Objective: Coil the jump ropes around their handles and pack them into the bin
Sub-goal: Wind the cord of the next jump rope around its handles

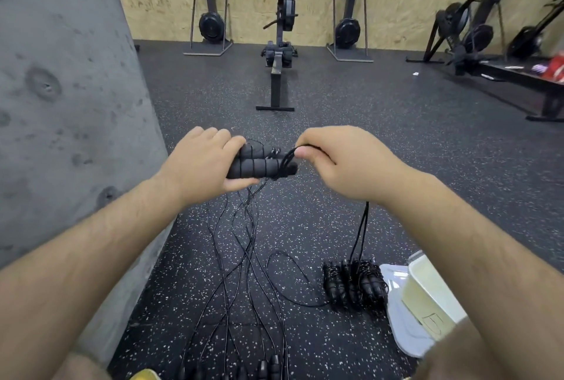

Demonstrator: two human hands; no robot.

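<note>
Figure: a person's two hands at work over a speckled rubber floor (396, 150), with the pale plastic bin (427, 291) as reference.

Writing: a hand-drawn outline on the bin's near wall is the only mark; it cannot be read. The small screen on the rowing machine (279, 53), far beyond the bin against the chipboard wall, is too small to read.

Left hand (201, 163): its grip is wrapped round a pair of black foam handles (259, 166) laid side by side, held in the air up and to the left of the bin. Several turns of thin black cord (293, 154) cross the handles.

Right hand (338, 163): thumb and forefinger pinch the cord just beside the handles' right end; the other fingers are curled. A doubled strand hangs below this wrist toward the bin.

Coiled ropes (354, 285): a cluster of wound bundles lies on the floor just left of the bin; how many cannot be counted.

Loose ropes (244, 257): long strands trail on the floor farther left of the bin, crossing one another; their handles are cut off at the bottom edge.

Hidden: the right forearm covers much of the bin, so its inside cannot be seen. A grey sheet (399, 327) lies under the bin. A grey concrete pillar (61, 105) stands far left of the bin.
</note>
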